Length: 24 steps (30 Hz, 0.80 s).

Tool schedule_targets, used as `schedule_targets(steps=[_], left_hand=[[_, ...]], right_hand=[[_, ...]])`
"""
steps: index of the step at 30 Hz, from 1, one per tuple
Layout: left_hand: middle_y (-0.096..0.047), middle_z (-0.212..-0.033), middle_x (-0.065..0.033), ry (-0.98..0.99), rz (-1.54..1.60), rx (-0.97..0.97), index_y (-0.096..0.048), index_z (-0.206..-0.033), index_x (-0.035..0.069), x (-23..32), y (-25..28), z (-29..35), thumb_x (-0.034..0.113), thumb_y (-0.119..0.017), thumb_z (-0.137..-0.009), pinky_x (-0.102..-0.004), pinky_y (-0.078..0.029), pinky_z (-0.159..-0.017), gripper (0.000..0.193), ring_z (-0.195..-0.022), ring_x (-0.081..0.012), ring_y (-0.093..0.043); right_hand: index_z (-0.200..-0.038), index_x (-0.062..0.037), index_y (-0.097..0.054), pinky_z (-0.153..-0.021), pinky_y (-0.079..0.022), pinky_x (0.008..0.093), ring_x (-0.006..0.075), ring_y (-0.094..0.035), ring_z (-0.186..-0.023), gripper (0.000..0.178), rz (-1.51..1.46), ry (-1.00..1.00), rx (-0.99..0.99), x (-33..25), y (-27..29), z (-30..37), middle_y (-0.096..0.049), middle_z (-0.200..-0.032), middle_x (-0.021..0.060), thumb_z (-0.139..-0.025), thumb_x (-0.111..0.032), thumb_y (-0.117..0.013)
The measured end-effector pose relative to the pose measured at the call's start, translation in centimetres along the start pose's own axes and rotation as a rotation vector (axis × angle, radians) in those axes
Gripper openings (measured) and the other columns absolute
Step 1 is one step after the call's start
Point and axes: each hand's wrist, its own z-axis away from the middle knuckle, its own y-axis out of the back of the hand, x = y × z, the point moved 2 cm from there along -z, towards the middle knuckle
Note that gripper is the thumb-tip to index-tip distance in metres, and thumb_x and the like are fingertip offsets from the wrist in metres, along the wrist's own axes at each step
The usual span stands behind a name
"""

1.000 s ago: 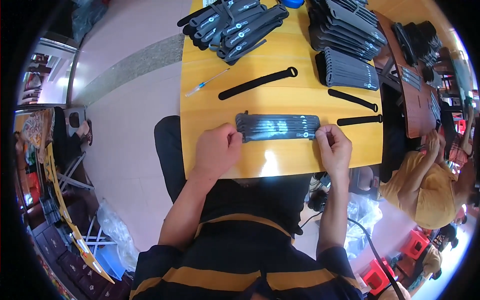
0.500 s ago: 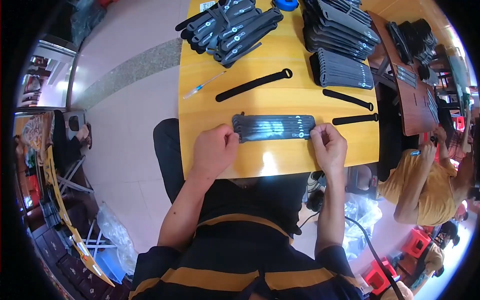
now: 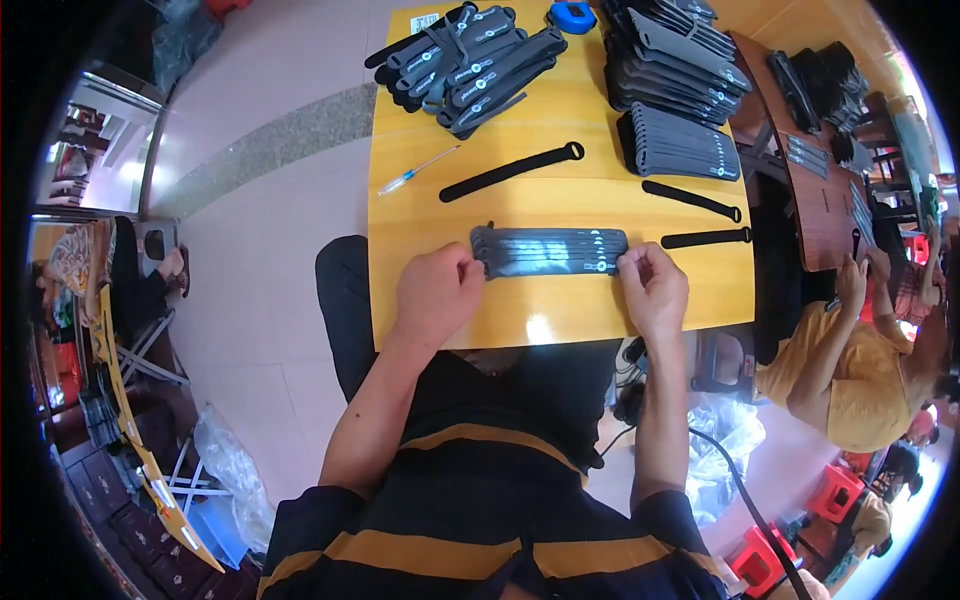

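Your left hand (image 3: 436, 292) and right hand (image 3: 654, 290) narrowly pinch opposite ends of the dark strap bundle (image 3: 548, 252) over the yellow table (image 3: 590, 308).

Pale tiled floor (image 3: 265, 290); speckled grey band (image 3: 290, 140); glossy yellow table (image 3: 420, 225) (white glare (image 3: 539, 328) on top); red stools (image 3: 836, 490).

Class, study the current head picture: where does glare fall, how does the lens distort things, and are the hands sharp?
Head view: white glare on the yellow table, nearer the wearer than the dark strap bundle, whose top also shines; head view: the long yellow edge at left curves, corners black; head view: left hand and right hand look fairly sharp.
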Motion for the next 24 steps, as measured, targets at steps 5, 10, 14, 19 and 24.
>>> schedule_targets(steps=[5, 10, 14, 19, 24], left_hand=[[-0.073, -0.078, -0.0158, 0.008, -0.027, 0.001, -0.071, -0.082, 0.005, -0.04, -0.22, -0.05, 0.022, -0.071, -0.09, -0.0478, -0.057, -0.07, 0.019, -0.075, -0.0383, -0.072], [-0.073, -0.078, -0.0154, 0.001, -0.055, 0.007, -0.071, -0.082, 0.006, 0.09, -0.12, 0.04, 0.022, -0.071, -0.09, -0.0479, -0.057, -0.07, 0.018, -0.076, -0.0383, -0.072], [-0.074, -0.079, -0.0153, 0.003, -0.085, 0.011, -0.071, -0.083, 0.006, -0.15, -0.29, -0.01, 0.023, -0.07, -0.09, -0.0479, -0.058, -0.072, 0.019, -0.077, -0.0383, -0.072], [-0.072, -0.076, -0.0163, -0.029, -0.085, 0.048, -0.071, -0.083, 0.006, -0.73, -0.8, -0.09, 0.024, -0.072, -0.089, -0.0457, -0.056, -0.07, 0.019, -0.073, -0.0366, -0.072], [-0.072, -0.077, -0.0168, -0.022, -0.091, 0.038, -0.071, -0.082, 0.006, -0.37, -0.66, -0.03, 0.023, -0.072, -0.089, -0.047, -0.057, -0.072, 0.019, -0.075, -0.038, -0.072]], right_hand=[[-0.09, -0.0058, -0.068, -0.067, -0.054, 0.0391, 0.0277, -0.068, -0.068, 0.014, 0.052, -0.012, -0.011, 0.03, 0.05, -0.02, -0.069, -0.075, 0.011, -0.091, -0.018, -0.075], [-0.09, -0.0062, -0.069, -0.067, -0.054, 0.0401, 0.0288, -0.069, -0.069, 0.014, 0.055, -0.014, -0.003, 0.13, -0.05, -0.02, -0.07, -0.076, 0.0114, -0.091, -0.019, -0.075], [-0.09, -0.007, -0.069, -0.068, -0.054, 0.0404, 0.0293, -0.069, -0.07, 0.014, 0.065, -0.019, 0.001, -0.11, -0.02, 0.04, -0.07, -0.077, 0.0113, -0.091, -0.019, -0.075], [-0.091, -0.0073, -0.069, -0.069, -0.055, 0.0413, 0.0297, -0.069, -0.071, 0.013, 0.078, -0.011, -0.001, -0.15, -0.11, 0.04, -0.071, -0.078, 0.0111, -0.091, -0.019, -0.074], [-0.091, -0.0073, -0.068, -0.069, -0.055, 0.0423, 0.0303, -0.07, -0.071, 0.014, 0.111, 0.001, 0.009, -0.29, -0.01, 0.11, -0.07, -0.077, 0.0112, -0.091, -0.02, -0.074]])
